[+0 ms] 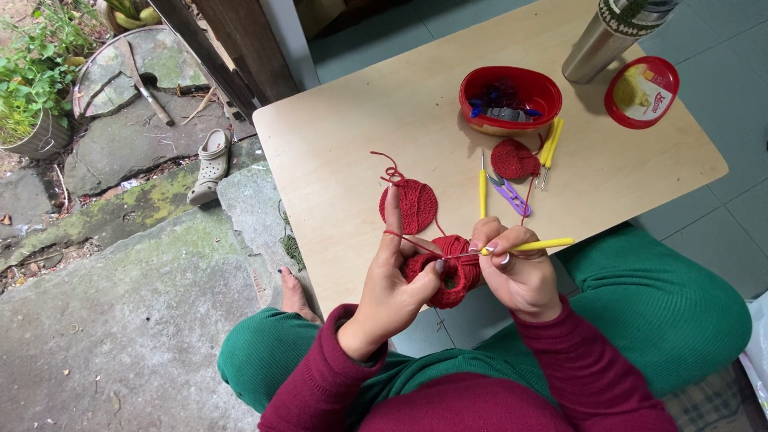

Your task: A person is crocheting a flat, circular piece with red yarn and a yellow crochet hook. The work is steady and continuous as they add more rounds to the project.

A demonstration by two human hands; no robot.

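My left hand grips a red crocheted piece at the near table edge, its index finger raised with red yarn stretched over it. My right hand holds a yellow-handled crochet hook whose tip points into the red piece. A flat round red crocheted disc lies on the table just beyond my left hand. A smaller red disc lies further right.
On the low wooden table stand a red oval tub of small items, its red lid, a steel bottle, yellow hooks and purple snips. Stone ground with a sandal lies left.
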